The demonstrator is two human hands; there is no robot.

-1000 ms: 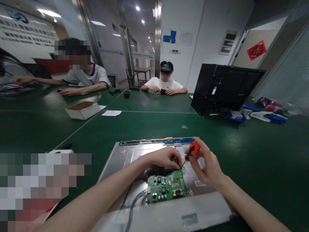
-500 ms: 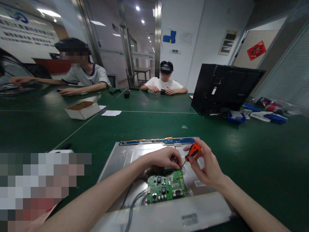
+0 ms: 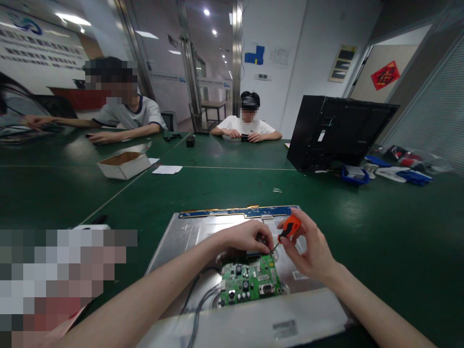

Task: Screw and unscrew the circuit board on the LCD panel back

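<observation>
My right hand (image 3: 310,244) grips an orange-and-black screwdriver (image 3: 290,227) by its handle, tilted with the shaft pointing down and left. Its tip meets the upper right corner of a green circuit board (image 3: 250,278). At that same corner my left hand (image 3: 252,237) is closed in a pinch, fingertips beside the screwdriver tip; what they hold, if anything, is hidden. The board sits on a silvery metal panel (image 3: 203,232), with a narrow blue board (image 3: 224,212) along the panel's far edge. Grey cables (image 3: 199,309) run from the board's left side toward me.
Beyond the panel on the green table (image 3: 224,186) are a white open box (image 3: 125,166), a paper sheet (image 3: 167,169) and a small plastic bag (image 3: 277,190). A black monitor casing (image 3: 340,133) stands at right, near a blue tray (image 3: 354,175) and gloves (image 3: 402,175). Other people sit across the table.
The screwdriver handle has turned slightly in my right hand, its fingers shifting a little. My left hand and the circuit board stay in place.
</observation>
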